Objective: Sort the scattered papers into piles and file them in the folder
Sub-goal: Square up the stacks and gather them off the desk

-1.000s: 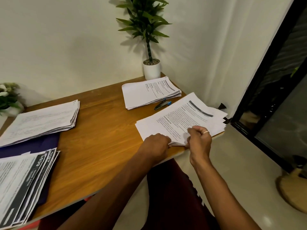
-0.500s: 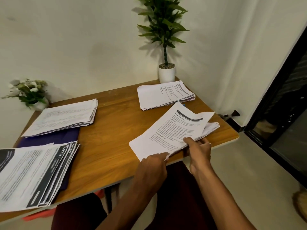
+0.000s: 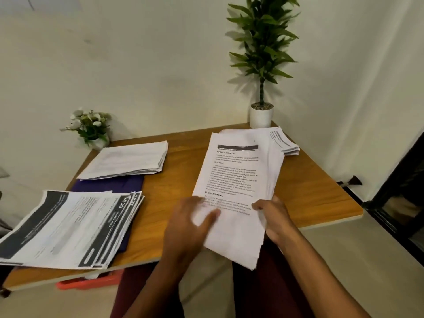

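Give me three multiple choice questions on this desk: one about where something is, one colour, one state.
1. Where does the white pot stand? A) far right corner of the table B) near left corner C) the floor
2. What colour is the folder under the left piles? A) yellow B) dark purple C) green
3. The printed stack is: A) lying flat, untouched B) inside the folder C) held in both hands
Answers: 1 A, it sits at that corner. 2 B, dark purple shows between the piles. 3 C, the left hand and right hand hold it lifted.
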{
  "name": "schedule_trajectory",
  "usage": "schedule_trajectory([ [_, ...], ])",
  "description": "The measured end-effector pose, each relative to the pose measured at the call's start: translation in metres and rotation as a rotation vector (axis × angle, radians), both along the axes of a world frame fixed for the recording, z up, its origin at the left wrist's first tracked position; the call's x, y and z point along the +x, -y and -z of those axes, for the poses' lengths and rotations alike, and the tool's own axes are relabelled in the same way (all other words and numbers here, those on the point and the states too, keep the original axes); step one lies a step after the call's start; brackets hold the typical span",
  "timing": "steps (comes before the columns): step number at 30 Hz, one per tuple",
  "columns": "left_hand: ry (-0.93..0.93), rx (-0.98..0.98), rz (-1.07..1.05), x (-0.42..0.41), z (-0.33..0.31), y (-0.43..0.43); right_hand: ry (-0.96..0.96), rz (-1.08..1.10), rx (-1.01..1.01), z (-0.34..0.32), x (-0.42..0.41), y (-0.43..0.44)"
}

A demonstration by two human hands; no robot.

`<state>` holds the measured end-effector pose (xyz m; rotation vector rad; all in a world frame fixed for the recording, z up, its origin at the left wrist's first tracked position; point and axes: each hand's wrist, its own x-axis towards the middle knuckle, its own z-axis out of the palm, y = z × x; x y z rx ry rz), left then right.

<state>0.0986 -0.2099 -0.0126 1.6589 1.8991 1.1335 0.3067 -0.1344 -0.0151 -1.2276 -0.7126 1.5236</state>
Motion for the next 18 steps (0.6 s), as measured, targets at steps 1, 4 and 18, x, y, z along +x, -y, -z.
schedule_trajectory([
  [1, 0.017, -0.007, -0.072, -0.015, -0.008, -0.007, -0.006, -0.06, 0.039, -0.004, -0.001, -0.003],
  [4, 0.472, -0.144, -0.026, -0.049, -0.032, -0.033, 0.061, -0.216, 0.126, -0.023, -0.009, -0.013],
  [18, 0.597, 0.27, 0.009, -0.068, -0.097, -0.077, 0.379, -0.189, 0.665, -0.122, -0.066, -0.072],
])
